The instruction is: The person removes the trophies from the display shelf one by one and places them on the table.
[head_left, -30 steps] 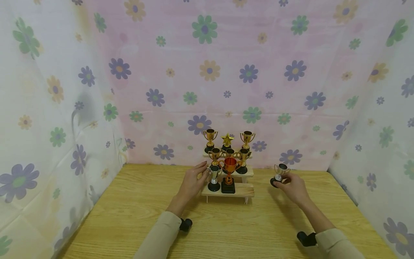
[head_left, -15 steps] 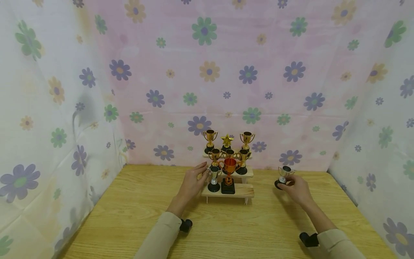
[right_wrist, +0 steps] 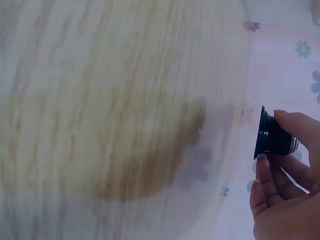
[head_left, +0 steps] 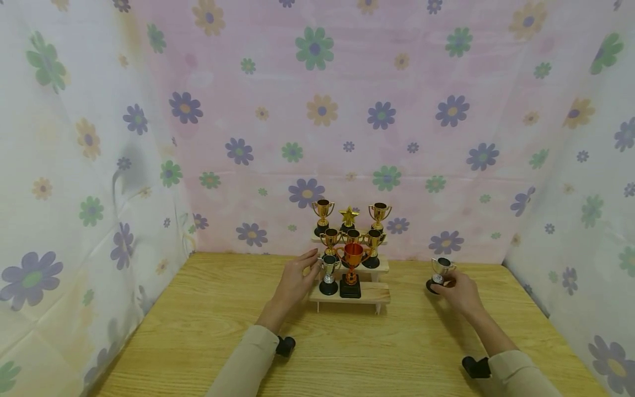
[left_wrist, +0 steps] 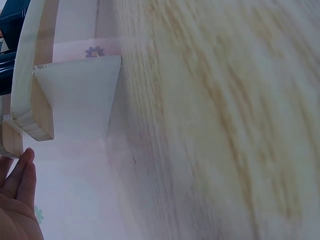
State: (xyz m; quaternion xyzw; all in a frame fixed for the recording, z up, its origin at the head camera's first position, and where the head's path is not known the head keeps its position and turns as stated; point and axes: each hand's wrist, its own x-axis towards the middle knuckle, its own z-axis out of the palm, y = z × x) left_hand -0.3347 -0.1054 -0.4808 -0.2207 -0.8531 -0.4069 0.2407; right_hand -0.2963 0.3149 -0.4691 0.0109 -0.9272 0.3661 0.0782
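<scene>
My right hand (head_left: 463, 295) pinches a small silver trophy cup (head_left: 441, 266) upright by its base, right of a stepped wooden stand (head_left: 381, 293). In the right wrist view, the black base (right_wrist: 275, 136) sits between thumb and fingers, apart from the tabletop. My left hand (head_left: 295, 280) lies at the stand's left side; the left wrist view shows its fairly straight fingers (left_wrist: 26, 182) by the end of a step, contact unclear. On the bottom step stand another silver trophy cup (head_left: 328, 274) and a larger orange-bronze trophy cup (head_left: 353, 264).
Several gold trophy cups (head_left: 374, 241) fill the middle step and the ends of the top one. Between the top cups stands a gold star trophy (head_left: 349, 215). The wood-grain table (head_left: 218, 309) meets flowered cloth walls (head_left: 278, 143) at the back and sides.
My right hand has moved a little to the right and nearer to me, with the silver trophy cup, away from the stand. The left hand has stayed in place.
</scene>
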